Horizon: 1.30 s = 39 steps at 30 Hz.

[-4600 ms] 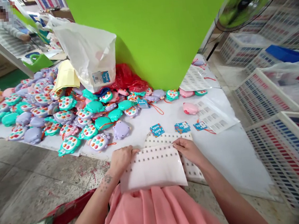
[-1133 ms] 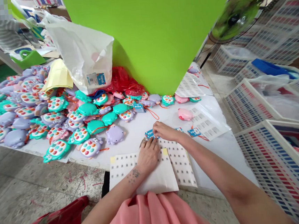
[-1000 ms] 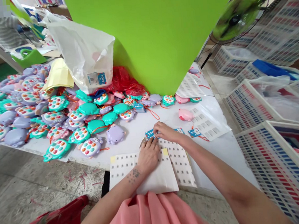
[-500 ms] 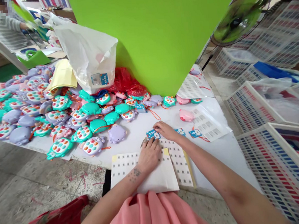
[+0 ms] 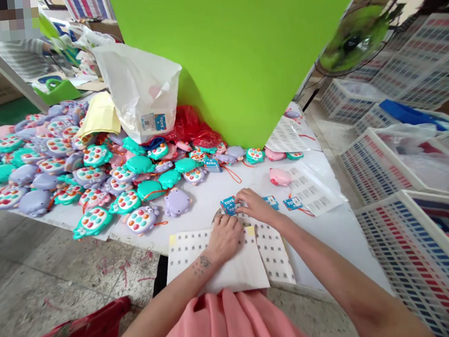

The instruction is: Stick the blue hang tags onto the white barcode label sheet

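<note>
My left hand rests over a white sheet of small square stickers, its closed fingers at the lower edge of a blue "TOYS" hang tag. A thin greyish edge shows beside its fingertips; I cannot tell what it is. From the right, my right hand has its curled fingers and thumb at the same tag's right edge. Under the first sheet lies a second sticker sheet. Another blue tag sits just beyond my right wrist, and a tag with an orange loop lies farther right.
A big pile of turtle-shaped and other animal toys covers the table's left. Behind stand a white plastic bag and a green panel. A pink toy lies on a printed sheet. White crates line the right; a fan stands behind.
My right hand's fingers have drawn from the tag's top edge down to its right edge, uncovering more of it. My left hand has hardly moved. The view has shifted slightly.
</note>
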{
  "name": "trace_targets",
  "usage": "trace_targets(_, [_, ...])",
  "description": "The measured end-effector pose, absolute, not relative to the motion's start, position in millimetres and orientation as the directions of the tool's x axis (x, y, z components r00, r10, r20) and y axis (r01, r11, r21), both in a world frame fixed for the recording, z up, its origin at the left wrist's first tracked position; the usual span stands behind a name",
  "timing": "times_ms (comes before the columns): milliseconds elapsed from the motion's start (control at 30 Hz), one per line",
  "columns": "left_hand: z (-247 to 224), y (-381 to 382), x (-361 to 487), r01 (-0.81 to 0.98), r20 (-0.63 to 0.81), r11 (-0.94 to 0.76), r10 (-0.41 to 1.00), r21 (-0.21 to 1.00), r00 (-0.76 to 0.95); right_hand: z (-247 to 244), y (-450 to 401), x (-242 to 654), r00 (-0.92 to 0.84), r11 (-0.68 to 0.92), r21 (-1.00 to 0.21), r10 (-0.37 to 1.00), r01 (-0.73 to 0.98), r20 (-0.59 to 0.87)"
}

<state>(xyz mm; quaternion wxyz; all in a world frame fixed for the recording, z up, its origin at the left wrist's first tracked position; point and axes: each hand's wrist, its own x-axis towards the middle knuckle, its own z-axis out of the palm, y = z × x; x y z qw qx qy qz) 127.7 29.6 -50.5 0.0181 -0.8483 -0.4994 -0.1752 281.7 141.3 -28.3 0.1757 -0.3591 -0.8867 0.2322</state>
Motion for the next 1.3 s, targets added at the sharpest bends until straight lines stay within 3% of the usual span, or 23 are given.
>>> trace_targets(100, [-50, 30, 128, 0.855, 0.308, -0.496, 0.846, 0.151, 0.436, -24, 139, 281, -0.604, 0.411, -0.736, 0.797, 0.538, 0.003])
trace_targets(200, [-51, 30, 129, 0.859, 0.31, -0.487, 0.851, 0.16, 0.425, -17, 145, 289, -0.53, 0.273, -0.82, 0.847, 0.503, -0.043])
trace_targets(433, [-61, 33, 129, 0.87, 0.335, -0.441, 0.872, 0.221, 0.357, -6, 173, 353, -0.292, 0.162, -0.802, 0.956, 0.574, -0.016])
trace_targets(567, [-63, 34, 128, 0.873, 0.336, -0.43, 0.877, 0.229, 0.344, -15, 173, 388, -0.243, 0.123, -0.767, 0.969, 0.63, -0.045])
trace_targets(700, [-58, 34, 129, 0.878, 0.319, -0.414, 0.888, 0.24, 0.331, -25, 169, 397, -0.232, 0.123, -0.667, 0.97, 0.735, -0.077])
trace_targets(867, [-52, 32, 129, 0.879, 0.301, -0.4, 0.899, 0.261, 0.319, -7, 144, 359, -0.289, 0.348, -0.487, 0.937, 0.801, 0.196])
trace_targets(1033, [-47, 31, 127, 0.875, 0.255, -0.385, 0.914, 0.292, 0.317, 6, 83, 300, -0.55, 0.535, -0.473, 0.826, 0.7, 0.121])
trace_targets(1200, [-46, 31, 126, 0.877, 0.244, -0.374, 0.92, 0.302, 0.308, -12, 50, 284, -0.511, 0.513, -0.229, 0.857, 0.827, 0.072])
trace_targets(1300, [-47, 32, 127, 0.884, 0.245, -0.363, 0.923, 0.294, 0.297, -21, 43, 287, -0.502, 0.512, -0.144, 0.859, 0.847, 0.101])
